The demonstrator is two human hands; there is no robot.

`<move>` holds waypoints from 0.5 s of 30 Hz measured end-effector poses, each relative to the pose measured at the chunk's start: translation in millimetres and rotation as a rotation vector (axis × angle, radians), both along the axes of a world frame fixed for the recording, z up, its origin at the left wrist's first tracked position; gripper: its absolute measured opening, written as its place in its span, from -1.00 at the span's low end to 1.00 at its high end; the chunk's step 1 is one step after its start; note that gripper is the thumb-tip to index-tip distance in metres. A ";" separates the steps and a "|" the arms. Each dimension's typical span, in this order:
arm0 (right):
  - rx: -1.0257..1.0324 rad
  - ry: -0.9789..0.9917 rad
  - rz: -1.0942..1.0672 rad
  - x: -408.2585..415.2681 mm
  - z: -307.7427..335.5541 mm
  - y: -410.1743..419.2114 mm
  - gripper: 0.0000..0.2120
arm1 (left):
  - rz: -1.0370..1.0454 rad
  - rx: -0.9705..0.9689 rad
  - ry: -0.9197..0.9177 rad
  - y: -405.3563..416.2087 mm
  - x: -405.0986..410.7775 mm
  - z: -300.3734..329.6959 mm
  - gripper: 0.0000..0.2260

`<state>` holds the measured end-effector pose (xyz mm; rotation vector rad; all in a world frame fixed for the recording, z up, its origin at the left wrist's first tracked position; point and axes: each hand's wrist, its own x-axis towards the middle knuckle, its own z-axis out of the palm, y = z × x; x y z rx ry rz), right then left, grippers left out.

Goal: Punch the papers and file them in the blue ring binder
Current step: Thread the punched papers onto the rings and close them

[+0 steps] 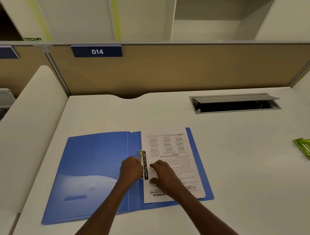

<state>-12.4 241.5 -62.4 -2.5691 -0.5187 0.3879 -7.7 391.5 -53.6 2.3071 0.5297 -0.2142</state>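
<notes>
The blue ring binder point(92, 168) lies open flat on the white desk. A stack of printed papers point(168, 150) rests on its right half, left edge against the metal ring mechanism point(143, 161). My left hand point(130, 169) is curled at the left side of the mechanism, fingers on the rings. Pressing down beside the rings, my right hand point(163, 175) lies spread on the papers. The lower ring is partly hidden by my hands. A green hole punch point(307, 148) sits far to the right, untouched.
An open cable hatch point(235, 104) with a raised grey lid is set into the desk at the back right. A tan partition point(173, 71) with a "014" label closes the back. White side dividers flank the desk point(238, 182).
</notes>
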 end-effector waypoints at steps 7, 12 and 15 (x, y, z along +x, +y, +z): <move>-0.031 -0.102 0.025 3.9 0.4 3.3 -0.64 | -0.146 -0.052 -0.042 5.4 -4.0 -0.3 -0.84; -0.039 -0.074 0.019 3.8 1.3 1.3 -0.59 | -0.235 -0.166 -0.115 15.4 -20.5 -5.4 -0.82; -0.031 -0.084 -0.007 4.6 3.6 2.1 -0.65 | -0.265 -0.153 -0.170 17.3 -28.0 -9.4 -0.86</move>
